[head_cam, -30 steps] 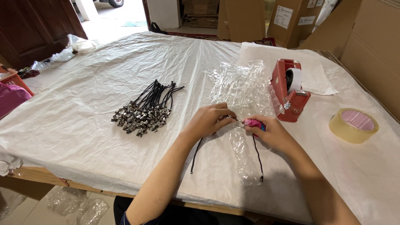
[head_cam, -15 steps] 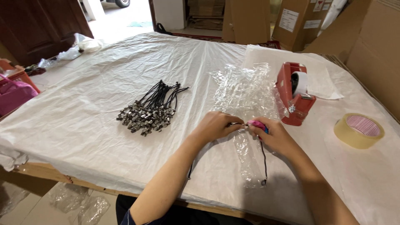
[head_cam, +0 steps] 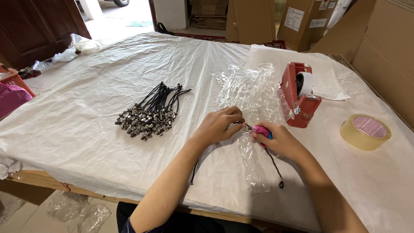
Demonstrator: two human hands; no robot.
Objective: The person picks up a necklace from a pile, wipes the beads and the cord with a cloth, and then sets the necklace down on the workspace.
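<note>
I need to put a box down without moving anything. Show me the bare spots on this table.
Widest bare sheet: left of the cord bundle, toward the table edge. Also bare behind the bundle, at the far middle. Crowded: the clear bags, red tape dispenser, tape roll and both hands, left hand, right hand.

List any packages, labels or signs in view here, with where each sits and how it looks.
Cardboard box: far edge beyond the table, brown, upright.
White label: on that box's face, rectangular, with dark print.
Second white label: right of the first, smaller, tilted.
Flattened cardboard: along the table's right side, plain brown.
Clear plastic bags: on the table beyond the hands, crinkled, unprinted.
No screens visible.
</note>
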